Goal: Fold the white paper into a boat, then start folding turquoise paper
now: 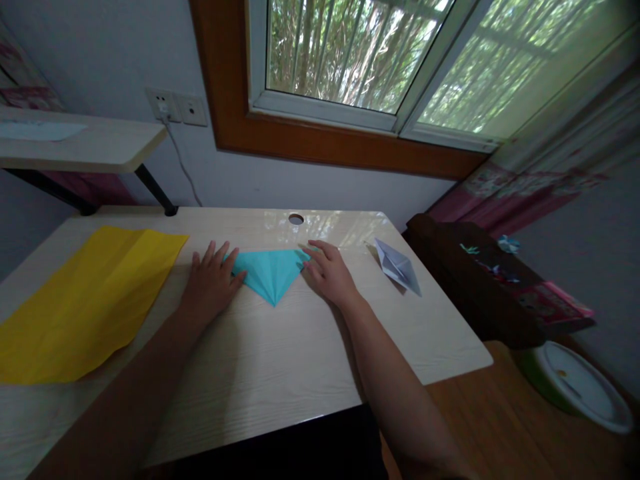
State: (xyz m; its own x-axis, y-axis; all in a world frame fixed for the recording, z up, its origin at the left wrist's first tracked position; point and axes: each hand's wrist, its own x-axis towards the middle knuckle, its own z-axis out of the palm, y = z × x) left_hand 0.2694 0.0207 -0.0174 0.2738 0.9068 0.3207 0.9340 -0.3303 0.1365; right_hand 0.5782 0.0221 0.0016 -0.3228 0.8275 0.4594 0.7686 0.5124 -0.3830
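Observation:
A turquoise sheet of folding paper [273,270] lies on the desk, folded into a downward-pointing triangle with creases fanning out from its lower tip. My left hand [213,277] rests flat at the paper's left corner, fingers spread, with the thumb and index finger touching it. At the right corner, my right hand [330,270] has its fingers bent and gathered on the paper's edge; exactly how the fingertips grip is hard to see. A folded white paper piece [399,265], with raised pointed flaps, sits to the right of my right hand.
A large yellow sheet [95,300] covers the left of the pale desk [280,360]. A raised shelf [115,143] on black legs stands at the back left. A cable hole [296,219] is near the back edge. Beyond the right edge are dark furniture [465,280] and a round white-lidded container [583,383].

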